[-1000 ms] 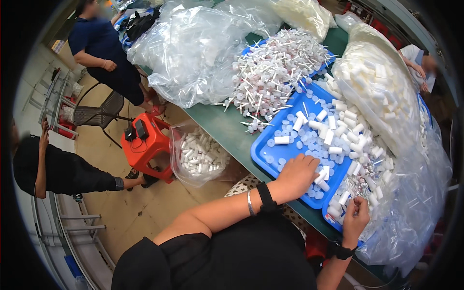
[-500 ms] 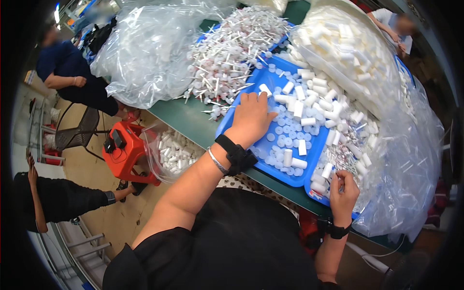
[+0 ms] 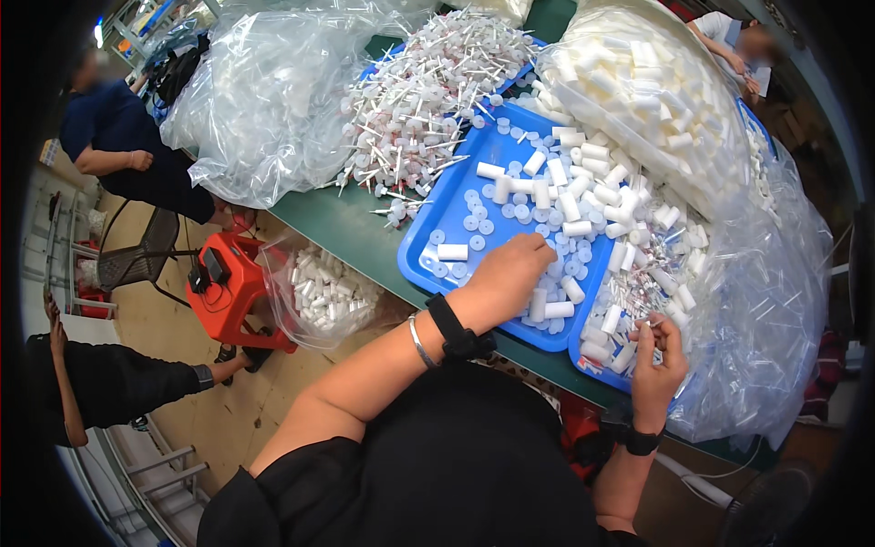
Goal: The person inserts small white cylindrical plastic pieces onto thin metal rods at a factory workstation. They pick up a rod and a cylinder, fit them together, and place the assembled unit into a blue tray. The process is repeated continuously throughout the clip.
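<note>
My left hand (image 3: 512, 278) reaches down into the blue tray (image 3: 412, 257), its fingertips drawn together among translucent discs (image 3: 478, 211) and white foam-like cylinders (image 3: 571, 228). Whatever those fingertips hold is hidden. Over the near end of a second blue tray (image 3: 605, 376), my right hand (image 3: 658, 369) is raised in a pinch. A small pale bit shows at its fingertips, too small to name. Below and beside it lie thin pale and reddish pins (image 3: 631, 284) mixed with more white cylinders.
Pieces with discs on white sticks (image 3: 410, 118) are heaped beyond the tray. A large clear bag of white cylinders (image 3: 638, 82) stands at the far right; another clear plastic bag (image 3: 260, 100) lies left. A red stool (image 3: 239, 283) and other people are off the table's left side.
My left hand has moved right and nearer across the tray, and its fingers have drawn together. A white cylinder now lies at the tray's left side. My right hand has turned into a raised pinch.
</note>
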`<state>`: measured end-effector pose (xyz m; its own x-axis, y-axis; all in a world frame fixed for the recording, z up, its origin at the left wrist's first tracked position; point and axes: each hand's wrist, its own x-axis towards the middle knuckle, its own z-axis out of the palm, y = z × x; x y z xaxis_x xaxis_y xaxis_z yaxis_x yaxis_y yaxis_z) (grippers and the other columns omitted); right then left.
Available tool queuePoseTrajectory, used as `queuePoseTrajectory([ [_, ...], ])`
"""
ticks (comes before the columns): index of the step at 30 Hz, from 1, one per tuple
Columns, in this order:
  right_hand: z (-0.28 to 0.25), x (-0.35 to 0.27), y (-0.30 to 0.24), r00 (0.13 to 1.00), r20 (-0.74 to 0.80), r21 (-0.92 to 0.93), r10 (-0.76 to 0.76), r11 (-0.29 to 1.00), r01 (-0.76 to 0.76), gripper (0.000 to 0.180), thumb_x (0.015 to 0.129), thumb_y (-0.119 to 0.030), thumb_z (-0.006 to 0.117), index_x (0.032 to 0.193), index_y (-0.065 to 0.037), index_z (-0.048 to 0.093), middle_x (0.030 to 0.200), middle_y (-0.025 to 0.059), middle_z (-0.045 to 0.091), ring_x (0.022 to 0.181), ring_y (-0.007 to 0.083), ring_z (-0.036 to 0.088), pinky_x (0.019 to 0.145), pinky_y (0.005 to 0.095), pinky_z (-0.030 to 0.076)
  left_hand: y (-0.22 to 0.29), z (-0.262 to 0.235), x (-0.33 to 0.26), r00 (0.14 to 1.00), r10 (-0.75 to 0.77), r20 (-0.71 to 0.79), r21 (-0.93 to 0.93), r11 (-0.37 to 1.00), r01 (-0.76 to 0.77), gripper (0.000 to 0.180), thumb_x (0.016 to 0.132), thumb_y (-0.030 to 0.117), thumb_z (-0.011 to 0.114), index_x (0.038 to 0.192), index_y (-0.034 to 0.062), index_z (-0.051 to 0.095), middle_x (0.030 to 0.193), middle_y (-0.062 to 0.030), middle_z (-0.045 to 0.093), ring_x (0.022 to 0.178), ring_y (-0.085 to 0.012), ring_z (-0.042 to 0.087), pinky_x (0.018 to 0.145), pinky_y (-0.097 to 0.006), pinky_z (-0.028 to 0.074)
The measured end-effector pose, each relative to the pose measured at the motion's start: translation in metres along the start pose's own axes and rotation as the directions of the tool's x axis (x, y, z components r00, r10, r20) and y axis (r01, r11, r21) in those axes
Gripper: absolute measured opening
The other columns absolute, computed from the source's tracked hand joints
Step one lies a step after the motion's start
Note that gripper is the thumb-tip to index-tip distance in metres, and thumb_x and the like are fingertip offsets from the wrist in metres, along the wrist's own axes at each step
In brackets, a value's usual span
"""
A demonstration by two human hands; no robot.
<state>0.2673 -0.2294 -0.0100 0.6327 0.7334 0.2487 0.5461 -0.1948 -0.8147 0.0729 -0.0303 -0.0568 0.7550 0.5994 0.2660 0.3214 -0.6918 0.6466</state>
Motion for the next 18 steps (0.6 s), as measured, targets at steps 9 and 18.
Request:
queuePoseTrajectory([
  [9, 0.008, 0.001, -0.036, 0.988, 0.113, 0.463, 0.109, 0.873, -0.15, 0.016, 0.097, 0.002, 0.066, 0.113, 0.002, 0.066, 0.104, 0.0108, 0.072, 0.091, 0.0178, 0.072, 0.077, 0.0261, 0.055, 0.009, -0.021, 0.005, 0.98, -0.189, -0.061, -0.485, 0.864, 0.136, 0.023, 0.096, 0.001, 0.063, 0.119, 0.0018, 0.066, 0.119, -0.0089, 0.061, 0.104, -0.0231, 0.065, 0.089, -0.032, 0.054],
  [18, 0.038, -0.004, -0.063, 0.976, 0.209, 0.7, 0.056, 0.689, -0.189, 0.018, 0.1, 0.002, 0.061, 0.118, 0.002, 0.058, 0.111, 0.0177, 0.072, 0.098, 0.0207, 0.073, 0.082, 0.0288, 0.058, 0.036, -0.018, -0.016, 0.841, -0.179, 0.511, -0.856, -0.197, 0.478, 0.04, 0.106, 0.026, 0.059, 0.132, -0.0043, 0.059, 0.115, -0.0083, 0.069, 0.096, -0.0114, 0.066, 0.089, -0.027, 0.056],
])
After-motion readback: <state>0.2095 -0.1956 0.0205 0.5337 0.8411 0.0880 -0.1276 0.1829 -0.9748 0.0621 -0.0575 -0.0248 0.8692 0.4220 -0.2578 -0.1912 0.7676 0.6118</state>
